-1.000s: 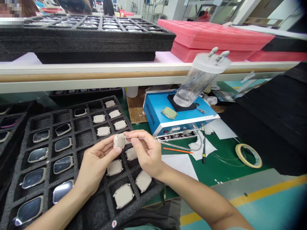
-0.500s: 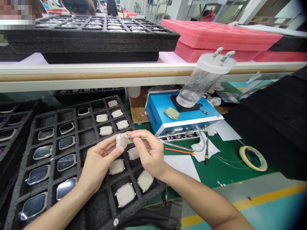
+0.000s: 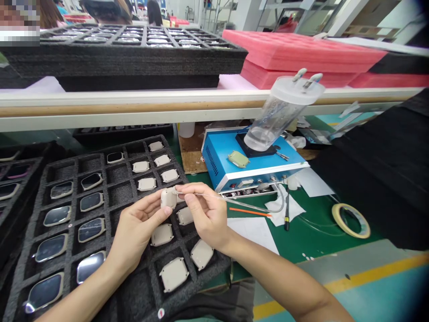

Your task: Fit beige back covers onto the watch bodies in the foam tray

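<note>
My left hand (image 3: 137, 228) pinches a small beige square casing (image 3: 167, 197) above a black foam tray (image 3: 110, 179). My right hand (image 3: 206, 213) is closed on the end of a thin clear tube (image 3: 248, 206), its tip touching the casing's right edge. The tube runs right to a blue box machine (image 3: 248, 163). The tray's right cells hold several beige casings (image 3: 172, 273) lying face down. Its left cells hold several glossy-faced pieces (image 3: 90, 229).
A clear jar (image 3: 279, 114) sits tilted on the blue machine beside a green casing (image 3: 237, 158). A tape roll (image 3: 351, 220), white papers (image 3: 253, 230) and an orange stick (image 3: 248, 210) lie on the green mat. Black trays (image 3: 127, 53) and pink foam sheets (image 3: 301, 51) fill the shelf above.
Both hands keep the same grip on the casing and tube. Only the camera view shifts slightly.
</note>
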`<control>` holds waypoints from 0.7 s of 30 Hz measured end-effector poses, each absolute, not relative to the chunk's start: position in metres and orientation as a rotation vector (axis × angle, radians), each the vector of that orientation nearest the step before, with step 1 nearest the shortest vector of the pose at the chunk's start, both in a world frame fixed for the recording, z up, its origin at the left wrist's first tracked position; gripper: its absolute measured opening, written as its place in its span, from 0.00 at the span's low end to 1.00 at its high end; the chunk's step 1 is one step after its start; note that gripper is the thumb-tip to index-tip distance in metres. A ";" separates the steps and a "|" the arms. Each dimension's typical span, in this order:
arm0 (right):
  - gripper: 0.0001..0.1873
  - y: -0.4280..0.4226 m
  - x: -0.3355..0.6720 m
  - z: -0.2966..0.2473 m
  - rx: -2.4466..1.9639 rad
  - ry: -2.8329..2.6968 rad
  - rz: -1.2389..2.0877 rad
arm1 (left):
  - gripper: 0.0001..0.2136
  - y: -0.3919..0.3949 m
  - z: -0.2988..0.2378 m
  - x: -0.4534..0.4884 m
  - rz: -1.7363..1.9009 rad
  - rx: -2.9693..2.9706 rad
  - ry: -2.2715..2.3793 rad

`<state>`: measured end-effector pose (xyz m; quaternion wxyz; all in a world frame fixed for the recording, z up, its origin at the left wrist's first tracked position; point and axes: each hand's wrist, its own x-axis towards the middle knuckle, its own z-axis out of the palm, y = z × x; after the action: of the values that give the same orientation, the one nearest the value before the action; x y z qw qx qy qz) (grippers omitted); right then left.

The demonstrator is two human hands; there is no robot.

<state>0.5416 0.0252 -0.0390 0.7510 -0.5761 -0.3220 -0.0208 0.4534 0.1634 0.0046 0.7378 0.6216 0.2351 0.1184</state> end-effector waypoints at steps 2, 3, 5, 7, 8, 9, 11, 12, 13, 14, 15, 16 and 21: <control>0.08 0.025 0.541 -0.039 -1.260 -0.703 -0.045 | 0.26 0.164 0.005 0.453 0.256 1.368 0.517; 0.08 0.025 0.541 -0.039 -1.260 -0.702 -0.046 | 0.26 0.164 0.005 0.454 0.254 1.368 0.515; 0.08 0.026 0.541 -0.040 -1.261 -0.702 -0.048 | 0.26 0.165 0.005 0.454 0.246 1.367 0.505; 0.08 0.026 0.542 -0.040 -1.261 -0.702 -0.049 | 0.26 0.165 0.004 0.455 0.241 1.368 0.496; 0.08 0.026 0.542 -0.041 -1.259 -0.704 -0.048 | 0.25 0.164 0.004 0.454 0.243 1.370 0.494; 0.08 0.026 0.542 -0.041 -1.257 -0.710 -0.046 | 0.25 0.163 0.004 0.453 0.252 1.373 0.494; 0.08 0.024 0.541 -0.041 -1.255 -0.720 -0.052 | 0.25 0.162 0.003 0.449 0.272 1.392 0.491; 0.08 0.023 0.540 -0.041 -1.253 -0.716 -0.062 | 0.25 0.161 0.003 0.447 0.271 1.412 0.486; 0.08 0.022 0.539 -0.041 -1.251 -0.704 -0.075 | 0.24 0.163 0.004 0.446 0.255 1.444 0.475; 0.08 0.021 0.538 -0.041 -1.251 -0.688 -0.087 | 0.24 0.166 0.006 0.447 0.234 1.500 0.459; 0.08 0.020 0.537 -0.042 -1.252 -0.671 -0.091 | 0.23 0.172 0.008 0.451 0.217 1.608 0.440; 0.08 0.019 0.536 -0.042 -1.254 -0.661 -0.088 | 0.22 0.182 0.012 0.458 0.208 1.748 0.424; 0.08 0.018 0.535 -0.045 -1.295 -0.669 -0.049 | 0.13 0.262 0.032 0.530 0.365 2.369 0.509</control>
<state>0.5347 0.0185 -0.0451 0.7457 -0.5915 -0.3058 -0.0226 0.5296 0.2624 0.0320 0.3386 0.9097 0.1955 0.1402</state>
